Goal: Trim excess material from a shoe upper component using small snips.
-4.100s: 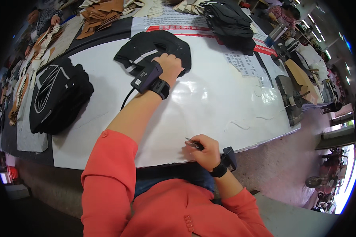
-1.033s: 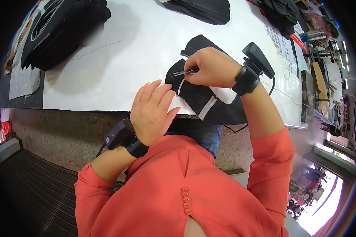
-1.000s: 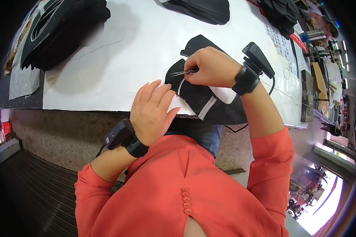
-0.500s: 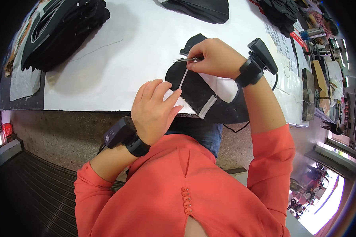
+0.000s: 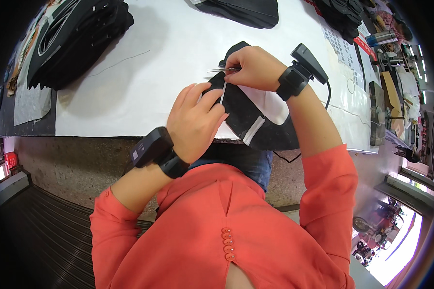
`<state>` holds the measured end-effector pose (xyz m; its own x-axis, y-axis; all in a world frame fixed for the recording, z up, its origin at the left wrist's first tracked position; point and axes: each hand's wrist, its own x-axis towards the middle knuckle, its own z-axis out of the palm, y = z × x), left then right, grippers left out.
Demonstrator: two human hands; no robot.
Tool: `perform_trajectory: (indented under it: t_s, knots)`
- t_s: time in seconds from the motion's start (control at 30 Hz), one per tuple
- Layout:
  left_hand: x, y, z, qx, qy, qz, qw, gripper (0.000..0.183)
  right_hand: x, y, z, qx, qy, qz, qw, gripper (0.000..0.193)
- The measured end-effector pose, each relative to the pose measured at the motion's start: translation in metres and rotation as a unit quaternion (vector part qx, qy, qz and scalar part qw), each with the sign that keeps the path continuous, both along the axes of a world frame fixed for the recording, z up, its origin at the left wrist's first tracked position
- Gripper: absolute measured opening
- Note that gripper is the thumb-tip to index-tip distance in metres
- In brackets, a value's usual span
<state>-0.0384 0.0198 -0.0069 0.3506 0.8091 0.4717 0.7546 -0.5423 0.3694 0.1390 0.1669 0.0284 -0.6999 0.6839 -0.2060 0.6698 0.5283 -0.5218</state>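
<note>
Head cam shot: right hand (image 5: 258,67) is wrapped around a pair of small snips (image 5: 218,70), blades poking out to the left, and its fingertips sit at the upper end of a thin white strip (image 5: 223,91). The black fabric piece (image 5: 243,108) lies flat at the near edge of the table, mostly between and under the two hands, with a pale band (image 5: 253,130) on its lower part. Left hand (image 5: 193,120) is over the left side of it, fingers bent and spread, right next to the strip; honestly can't tell if it's pinching the strip or just resting there. Looks like strip work with the snips to me, so fwiw: I'd keep the cloth pressed flat with the left fingers, hold the strip lightly taut so it doesn't bunch, and keep those fingertips well off the blade line. Small snips probably want short bites with just the tips, and soft cloth like this likely creases if you tug. Also watch the near edge, since a piece lying there could slide off. The black stack (image 5: 82,43) over on the left is well clear of the blades.
</note>
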Motion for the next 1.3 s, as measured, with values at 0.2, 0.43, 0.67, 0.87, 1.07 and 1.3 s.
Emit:
perform_trajectory:
  t_s: [0.2,0.43,0.67,0.87,1.07,1.3]
  knots:
    - [0.006,0.012,-0.003,0.003,0.031,0.001,1.0,0.021,0.001,-0.003,0.001,-0.021,0.014,-0.02,0.999,0.022]
    - [0.008,0.012,-0.004,-0.004,0.056,-0.002,0.998,0.023,0.015,0.001,0.004,-0.001,0.05,-0.021,0.999,0.018]
    - [0.008,0.014,-0.003,-0.012,0.047,-0.012,0.999,0.024,0.001,-0.001,0.002,0.062,0.001,-0.058,0.996,0.021]
    - [0.008,0.016,0.001,-0.024,0.039,-0.025,0.999,0.028,0.003,-0.012,0.006,0.108,-0.027,-0.072,0.991,0.019]
    - [0.003,0.012,-0.004,-0.039,0.027,-0.015,0.999,0.03,0.041,-0.043,0.008,0.223,0.025,-0.023,0.974,0.016]
    - [0.004,0.013,-0.001,-0.053,0.032,-0.012,0.998,0.026,0.072,-0.096,0.011,0.272,0.059,-0.057,0.959,0.037]
